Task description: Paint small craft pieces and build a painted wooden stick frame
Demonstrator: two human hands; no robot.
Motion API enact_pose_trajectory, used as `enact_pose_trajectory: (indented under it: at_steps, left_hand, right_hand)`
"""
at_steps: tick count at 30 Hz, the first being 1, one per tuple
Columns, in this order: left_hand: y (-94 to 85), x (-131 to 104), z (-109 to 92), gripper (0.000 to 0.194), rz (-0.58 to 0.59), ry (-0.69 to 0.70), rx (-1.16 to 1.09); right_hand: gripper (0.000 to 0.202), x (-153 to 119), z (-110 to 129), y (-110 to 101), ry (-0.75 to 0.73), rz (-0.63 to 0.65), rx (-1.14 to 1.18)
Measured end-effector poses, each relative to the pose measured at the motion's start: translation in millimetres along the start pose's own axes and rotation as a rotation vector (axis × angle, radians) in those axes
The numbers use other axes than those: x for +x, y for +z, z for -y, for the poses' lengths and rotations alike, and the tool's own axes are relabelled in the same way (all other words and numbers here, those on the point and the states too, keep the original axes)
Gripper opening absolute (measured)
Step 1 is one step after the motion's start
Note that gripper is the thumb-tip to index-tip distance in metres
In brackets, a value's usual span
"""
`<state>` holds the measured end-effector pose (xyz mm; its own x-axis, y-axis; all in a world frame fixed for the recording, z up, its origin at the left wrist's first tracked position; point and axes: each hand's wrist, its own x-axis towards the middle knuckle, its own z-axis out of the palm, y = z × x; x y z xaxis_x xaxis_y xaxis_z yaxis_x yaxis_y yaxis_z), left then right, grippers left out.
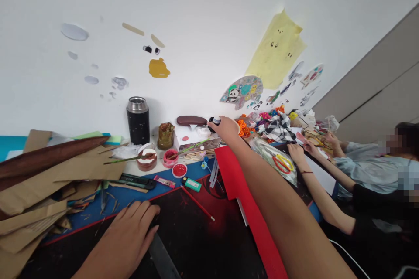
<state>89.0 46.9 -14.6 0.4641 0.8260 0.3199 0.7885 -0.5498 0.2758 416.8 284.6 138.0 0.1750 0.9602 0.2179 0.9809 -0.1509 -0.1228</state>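
Note:
My left hand (135, 226) lies palm down on the black work mat (193, 248), fingers loosely stretched out. Beside its thumb is a dark flat strip like a ruler (162, 257); whether the thumb touches it I cannot tell. Stretched out toward the wall, my right hand (225, 126) is closed around a small black object with a grey top (215, 120), partly hidden by the fingers. To its left lies a brown glasses case (191, 120). Under my right forearm runs a red sheet (229, 174). A red pencil (198, 202) and a green lighter (191, 184) lie between my hands.
An open black thermos (139, 122), a brown jar (166, 136) and small paint pots (180, 170) stand along the wall. Cut cardboard (62, 174) piles up at left. Yellow-handled scissors (283, 162) lie at right, near other people's hands (296, 153).

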Motion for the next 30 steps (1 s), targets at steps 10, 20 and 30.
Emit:
enact_pose_trajectory:
  at_steps: [10, 20, 30]
  left_hand:
    - [0.4, 0, -1, 0.023, -0.013, 0.017, 0.034]
    - [-0.7, 1, -1, 0.024, -0.006, 0.004, 0.012]
    - [-2.5, 1, -3, 0.027, 0.029, -0.038, -0.001]
  right_hand:
    - [0.06, 15, -2, 21, -0.064, 0.02, 0.086]
    - [0.055, 7, -6, 11, -0.096, 0.009, 0.091]
    - [0.052, -3, -9, 7, -0.071, -0.067, 0.138]
